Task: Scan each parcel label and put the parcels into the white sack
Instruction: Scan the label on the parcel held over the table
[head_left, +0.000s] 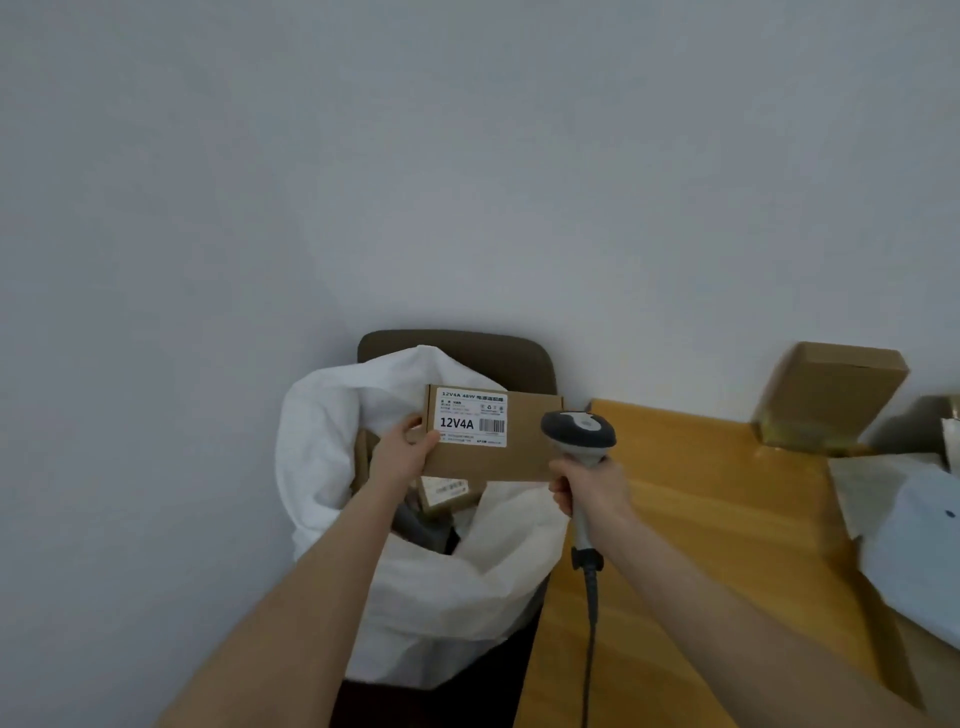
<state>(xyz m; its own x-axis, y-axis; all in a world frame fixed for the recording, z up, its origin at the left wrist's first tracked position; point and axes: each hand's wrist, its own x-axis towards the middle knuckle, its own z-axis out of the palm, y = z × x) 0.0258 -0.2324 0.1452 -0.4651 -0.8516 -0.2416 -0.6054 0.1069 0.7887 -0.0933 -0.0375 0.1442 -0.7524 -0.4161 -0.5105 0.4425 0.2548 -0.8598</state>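
Found one brown parcel (519, 457) held upright over the open mouth of the white sack (322, 431), printed label (472, 418) facing the camera. Noted left hand (402, 452) clamped on the parcel's left end, thumb on the label face, fingers behind. Noted right hand (589, 491) wrapped round the grip of the corded scanner (579, 431), with the scanner head raised just beside the parcel's right edge and near the barcode. Could not confirm a completed read; saw no beam or light on the label.

Judged scanning of this parcel to be in hand or just finished, with the drop into the sack not yet made. Counted at least one labelled parcel (444, 491) already lying inside the sack, with darker items beneath it, too dim to identify.

Recorded further stock on the counter (701, 519) at right: a cardboard box (831, 395) propped against the wall and pale packets (914, 551) near the edge, all apparently awaiting scan. Assessed task as partly done, several parcels outstanding.
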